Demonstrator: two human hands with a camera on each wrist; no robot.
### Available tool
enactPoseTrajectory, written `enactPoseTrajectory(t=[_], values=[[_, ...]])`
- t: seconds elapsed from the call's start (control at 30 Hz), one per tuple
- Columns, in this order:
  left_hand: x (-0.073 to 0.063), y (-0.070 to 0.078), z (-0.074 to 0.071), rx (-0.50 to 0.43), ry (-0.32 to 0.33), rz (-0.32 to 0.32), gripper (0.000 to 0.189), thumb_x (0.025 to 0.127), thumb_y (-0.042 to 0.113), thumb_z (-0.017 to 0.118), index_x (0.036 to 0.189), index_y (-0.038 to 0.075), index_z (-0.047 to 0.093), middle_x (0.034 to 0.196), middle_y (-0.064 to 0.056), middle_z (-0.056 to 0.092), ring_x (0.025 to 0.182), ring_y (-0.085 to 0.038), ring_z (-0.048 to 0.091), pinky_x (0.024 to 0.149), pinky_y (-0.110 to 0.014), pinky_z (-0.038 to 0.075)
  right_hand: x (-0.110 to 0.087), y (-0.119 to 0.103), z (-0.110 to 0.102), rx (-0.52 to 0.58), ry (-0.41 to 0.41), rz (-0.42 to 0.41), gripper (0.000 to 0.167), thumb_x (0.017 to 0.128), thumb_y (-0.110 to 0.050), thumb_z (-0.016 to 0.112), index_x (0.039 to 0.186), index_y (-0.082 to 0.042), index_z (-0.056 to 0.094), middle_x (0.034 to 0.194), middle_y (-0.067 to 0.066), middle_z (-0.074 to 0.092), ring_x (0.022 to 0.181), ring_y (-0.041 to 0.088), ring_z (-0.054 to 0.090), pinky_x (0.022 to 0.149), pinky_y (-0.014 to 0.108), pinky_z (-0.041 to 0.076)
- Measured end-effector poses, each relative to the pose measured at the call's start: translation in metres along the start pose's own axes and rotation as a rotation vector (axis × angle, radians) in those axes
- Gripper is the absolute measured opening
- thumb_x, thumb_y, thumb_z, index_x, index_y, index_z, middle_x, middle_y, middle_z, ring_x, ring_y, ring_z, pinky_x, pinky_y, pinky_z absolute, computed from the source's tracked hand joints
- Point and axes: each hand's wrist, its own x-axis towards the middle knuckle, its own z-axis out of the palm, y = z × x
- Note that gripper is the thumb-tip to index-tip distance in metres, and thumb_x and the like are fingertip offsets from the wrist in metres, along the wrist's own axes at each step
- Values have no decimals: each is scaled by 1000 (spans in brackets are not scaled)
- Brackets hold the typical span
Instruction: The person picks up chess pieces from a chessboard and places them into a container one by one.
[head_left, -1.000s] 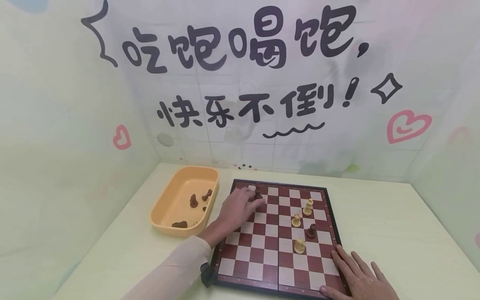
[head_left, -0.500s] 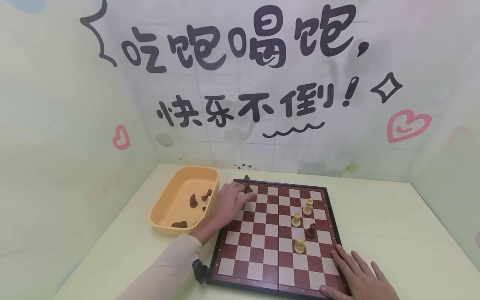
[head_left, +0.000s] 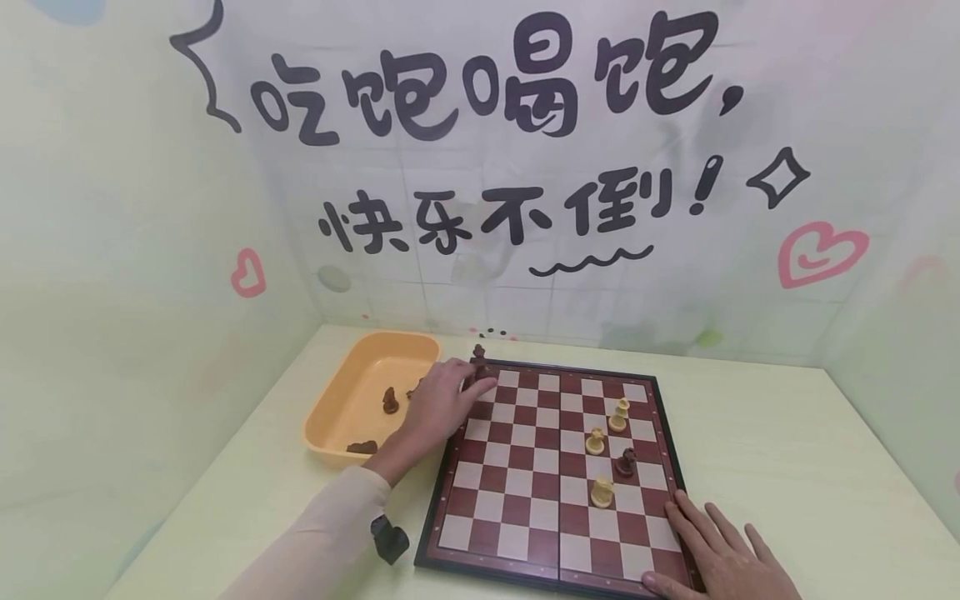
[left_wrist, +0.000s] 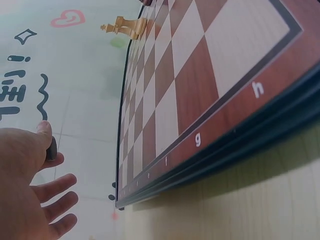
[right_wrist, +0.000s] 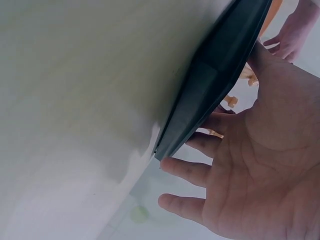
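My left hand (head_left: 437,403) pinches a dark brown chess piece (head_left: 479,357) between thumb and fingers at the far left corner of the chessboard (head_left: 497,510). The piece stands upright; I cannot tell whether its base touches the board. In the left wrist view only its dark base (left_wrist: 52,149) shows. My right hand (head_left: 726,552) lies along the board's right edge with straight fingers, holding no piece. On the board's right half stand three cream pieces, including a cream knight (head_left: 602,492), and a dark piece (head_left: 626,462).
Left of the board sits a yellow-orange tray (head_left: 318,433). It holds a dark knight-like piece (head_left: 390,400) and another dark piece (head_left: 363,447) lying on its side; my left hand partly covers it. A printed wall sheet (head_left: 480,292) rises behind the table (head_left: 795,450).
My left hand has carried the dark piece leftward along the far row to the board's corner. The right hand and the other pieces have stayed put.
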Motion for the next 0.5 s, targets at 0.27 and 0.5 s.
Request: enactPoseTrajectory(t=[0.27, 0.5], values=[[-3, -7, -11, -19, 9, -46, 45, 99, 45, 66, 119, 6, 74, 118, -10, 68, 113, -30, 60, 93, -48, 50, 1, -3, -5, 2, -40, 13, 102, 81, -80, 60, 149, -5, 50, 152, 17, 45, 133, 50, 42, 103, 76, 27], [-4, -19, -17, -11, 7, -68, 47, 99, 48, 63, 119, 7, 74, 120, -10, 68, 116, -32, 59, 96, -49, 49, -1, -3, -4, -8, -7, 2, 101, 80, -80, 61, 147, -5, 52, 152, 16, 46, 132, 48, 44, 102, 75, 29]])
